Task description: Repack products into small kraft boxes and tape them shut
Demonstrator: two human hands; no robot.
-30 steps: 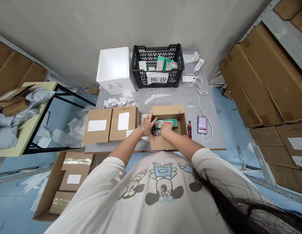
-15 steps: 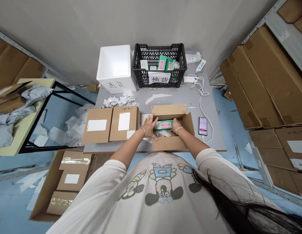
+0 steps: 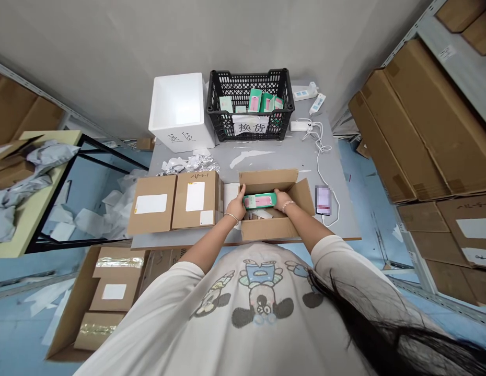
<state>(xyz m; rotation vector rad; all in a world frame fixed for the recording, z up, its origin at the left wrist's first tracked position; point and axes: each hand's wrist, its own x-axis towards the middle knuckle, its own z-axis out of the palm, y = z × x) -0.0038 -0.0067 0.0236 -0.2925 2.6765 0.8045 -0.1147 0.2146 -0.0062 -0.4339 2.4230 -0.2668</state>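
Observation:
Both ends of a small green and pink product box [image 3: 260,201] are gripped, the left end by my left hand [image 3: 238,204] and the right end by my right hand [image 3: 282,200]. The product box lies level over the open cardboard carton [image 3: 267,228], whose flaps are folded out. Below it, some white paper or packing [image 3: 262,213] shows inside the carton. My fingertips are partly hidden behind the product box.
Left of the carton stand two closed cardboard boxes [image 3: 194,201]. Behind are a white foam box [image 3: 176,107] and a black crate [image 3: 251,104] with several similar boxes. A charging phone [image 3: 323,200] lies right; crumpled plastic wrap [image 3: 201,162] sits behind the closed boxes.
My left hand has gone from spread fingers at the carton's left edge to gripping the product box's left end. The product box appears slightly raised and level. The view has shifted a little.

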